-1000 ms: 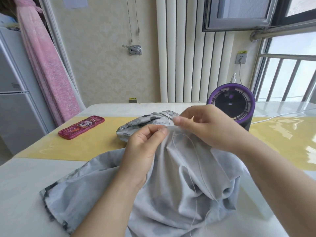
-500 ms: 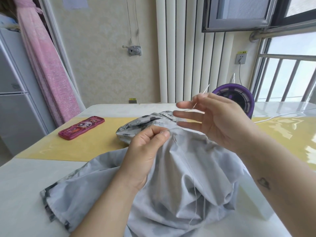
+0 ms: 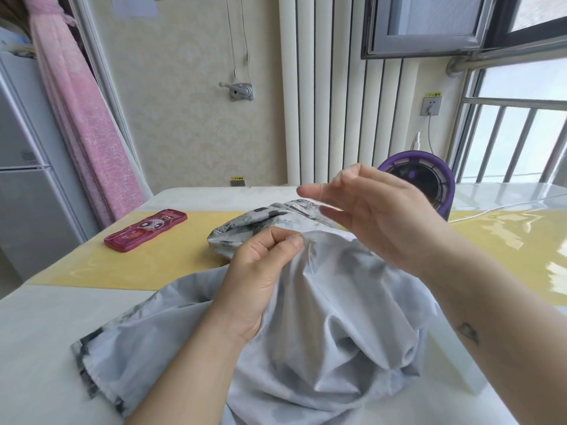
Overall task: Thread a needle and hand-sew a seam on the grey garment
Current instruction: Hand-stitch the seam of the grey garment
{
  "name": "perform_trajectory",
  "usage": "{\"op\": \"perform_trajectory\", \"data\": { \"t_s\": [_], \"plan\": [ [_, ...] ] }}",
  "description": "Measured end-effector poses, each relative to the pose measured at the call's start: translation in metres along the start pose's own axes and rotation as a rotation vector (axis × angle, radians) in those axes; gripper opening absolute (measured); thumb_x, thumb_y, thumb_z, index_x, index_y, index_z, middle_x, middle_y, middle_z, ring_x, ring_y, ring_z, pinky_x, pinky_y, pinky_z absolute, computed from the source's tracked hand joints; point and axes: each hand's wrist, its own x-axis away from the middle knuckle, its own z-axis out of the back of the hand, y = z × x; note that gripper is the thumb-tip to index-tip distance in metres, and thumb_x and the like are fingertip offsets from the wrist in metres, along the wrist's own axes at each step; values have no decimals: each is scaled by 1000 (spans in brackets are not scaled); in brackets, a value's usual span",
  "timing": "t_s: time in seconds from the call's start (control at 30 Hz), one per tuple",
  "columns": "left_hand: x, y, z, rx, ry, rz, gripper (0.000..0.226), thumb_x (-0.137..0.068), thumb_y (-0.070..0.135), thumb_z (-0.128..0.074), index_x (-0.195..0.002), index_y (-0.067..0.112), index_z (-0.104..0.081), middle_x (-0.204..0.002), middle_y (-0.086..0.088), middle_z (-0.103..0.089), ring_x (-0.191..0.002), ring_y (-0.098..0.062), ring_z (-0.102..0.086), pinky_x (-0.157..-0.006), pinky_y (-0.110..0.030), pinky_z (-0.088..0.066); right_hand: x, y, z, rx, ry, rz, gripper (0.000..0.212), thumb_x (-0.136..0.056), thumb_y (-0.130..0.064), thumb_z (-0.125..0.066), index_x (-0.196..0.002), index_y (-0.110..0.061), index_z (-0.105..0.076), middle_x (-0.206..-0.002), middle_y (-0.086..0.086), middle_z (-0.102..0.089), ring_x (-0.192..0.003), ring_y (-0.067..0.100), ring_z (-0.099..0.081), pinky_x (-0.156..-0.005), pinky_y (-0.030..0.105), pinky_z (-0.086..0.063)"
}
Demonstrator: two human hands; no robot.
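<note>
**Head cam: mid-stitch on the grey garment**

Head view, looking down at both hands over the table [image 3: 40, 338]. The garment [image 3: 331, 317] is bunched up in a heap right in front of the person. One end lies flat on the table at the lower left, and the far end sits on the yellow mat [image 3: 147, 265].

Left hand [image 3: 260, 271] is on top of the heap, thumb and curled fingers pinching a fold of the cloth at its peak.

Right hand [image 3: 377, 216] is up above the garment, just right of the left hand and not touching the cloth. Its fingers [image 3: 310, 191] are spread and mostly straight, pointing left. A thin thread [image 3: 321, 194] crosses the index finger. Honestly can't make out the needle, and can't tell whether the thumb is pinching anything.

Other stuff: a pink case [image 3: 145, 230] on the mat off to the left, and a purple fan [image 3: 429, 182] behind the right hand.
</note>
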Motion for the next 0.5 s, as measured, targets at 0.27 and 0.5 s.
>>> {"op": "perform_trajectory", "data": {
  "t_s": [0.27,0.5],
  "plan": [
    [-1,0,1,-28,18,-2,16,-73,20,-59,-65,26,-72,-70,10,-65,-72,-1,-58,-72,-11,-46,-3,11,5,923,179,166,21,-98,-23,-46,-77,-21,-49,-47,-15,-49,-54,5,-44,-63,23,-37],
    [0,0,0,0,-9,15,15,-74,20,-60,-66,25,-72,-72,6,-67,-73,-4,-61,-71,-14,-48,-2,0,-1,-177,113,-24,21,-100,-11,-37,-84,-10,-50,-42,-6,-31,-97,31,-68,-91,47,-52]
  ]
}}
